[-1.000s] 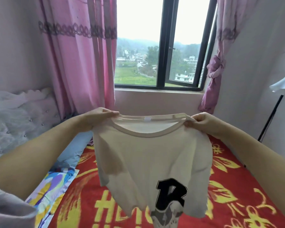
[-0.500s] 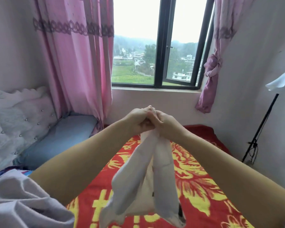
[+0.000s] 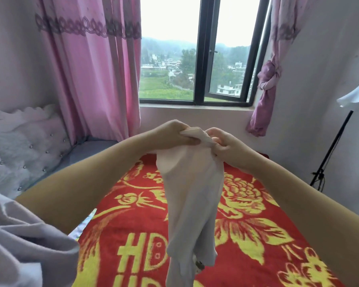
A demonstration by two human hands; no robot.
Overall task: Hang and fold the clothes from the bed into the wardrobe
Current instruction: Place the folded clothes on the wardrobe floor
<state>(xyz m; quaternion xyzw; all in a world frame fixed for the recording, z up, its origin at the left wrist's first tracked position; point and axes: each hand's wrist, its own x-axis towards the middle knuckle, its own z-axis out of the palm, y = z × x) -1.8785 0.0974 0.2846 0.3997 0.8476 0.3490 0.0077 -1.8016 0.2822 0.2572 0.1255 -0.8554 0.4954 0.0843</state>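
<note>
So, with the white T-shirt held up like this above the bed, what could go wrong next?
1. The white T-shirt hangs bunched from its top edge between the left hand and the right hand, so the fold may come out crooked or creased.
2. Both hands pinch only the top; if one lets go, the shirt could drop onto the red blanket and unfold.
3. Its lower end hangs loose and may drag on the blanket.

Both hands raised over bed. Left hand [image 3: 175, 135] grips top edge of cream T-shirt [image 3: 192, 195]; right hand [image 3: 226, 147] pinches same edge just beside it. Shirt hangs folded lengthwise below the grip, above red-and-yellow blanket [image 3: 247, 228]. Beyond the grip: window [image 3: 197, 59], pink curtain [image 3: 95, 69]. Left of grip: padded headboard [image 3: 23, 146].
</note>
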